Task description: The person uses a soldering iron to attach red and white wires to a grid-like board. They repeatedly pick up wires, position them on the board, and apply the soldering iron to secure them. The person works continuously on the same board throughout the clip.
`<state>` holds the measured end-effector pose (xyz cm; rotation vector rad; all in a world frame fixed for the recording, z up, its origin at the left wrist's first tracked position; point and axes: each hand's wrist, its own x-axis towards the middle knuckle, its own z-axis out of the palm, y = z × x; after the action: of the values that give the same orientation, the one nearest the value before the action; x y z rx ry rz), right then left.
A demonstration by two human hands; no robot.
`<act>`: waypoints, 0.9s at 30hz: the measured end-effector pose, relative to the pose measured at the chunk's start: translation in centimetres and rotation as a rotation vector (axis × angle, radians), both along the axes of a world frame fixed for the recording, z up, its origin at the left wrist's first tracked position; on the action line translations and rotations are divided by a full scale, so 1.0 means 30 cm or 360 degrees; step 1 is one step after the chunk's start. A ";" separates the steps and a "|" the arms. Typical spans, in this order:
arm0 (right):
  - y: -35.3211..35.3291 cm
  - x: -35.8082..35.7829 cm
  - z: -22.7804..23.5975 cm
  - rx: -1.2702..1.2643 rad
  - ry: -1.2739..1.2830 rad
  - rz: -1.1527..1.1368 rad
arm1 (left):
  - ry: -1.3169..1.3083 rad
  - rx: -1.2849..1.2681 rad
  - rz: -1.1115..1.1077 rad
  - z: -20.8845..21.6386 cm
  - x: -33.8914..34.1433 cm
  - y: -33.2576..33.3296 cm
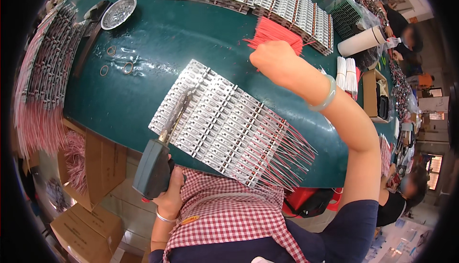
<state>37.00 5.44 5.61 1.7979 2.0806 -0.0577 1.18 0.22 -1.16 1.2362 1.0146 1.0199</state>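
My left hand [172, 196] is wrapped round the grip of a dark grey-blue soldering gun [152, 167]. The gun's long metal tip reaches over a silvery panel of small repeated metal parts [217, 119] lying at a slant on the table. Red and white wires [291, 153] fan out from the panel's right side. Farther off, my right hand [275, 61] is closed at the near edge of a pile of cut red wires [277, 33]. Its fingertips are turned away, so whatever they hold is hidden.
Stacked panels [291, 11] line the back of the green table [138, 114]. A metal bowl [118, 13] and rubber bands [128, 67] lie at the left, beside wired panels [45, 71]. At the right stand a white bottle [358, 43] and a cardboard box [373, 95]. Co-workers sit beyond.
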 end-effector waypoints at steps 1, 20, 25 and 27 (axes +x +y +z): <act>0.003 -0.015 0.006 -0.0033 -0.0040 -0.0016 | -0.0017 0.0004 0.0012 0.001 0.002 0.002; -0.268 -0.147 -0.166 0.1148 0.0877 -0.0477 | -0.0276 -0.0335 -0.0245 0.088 0.094 0.049; -0.316 -0.212 -0.251 0.1318 0.1054 -0.0574 | -0.0076 -0.0419 -0.0269 0.098 0.148 0.061; -0.320 -0.219 -0.267 0.1350 0.1038 -0.0585 | -0.0016 -0.0428 -0.0317 0.100 0.159 0.063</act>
<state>30.42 -4.16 -2.41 2.9900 2.3478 0.1972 5.95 2.12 1.83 1.0840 0.9650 0.7093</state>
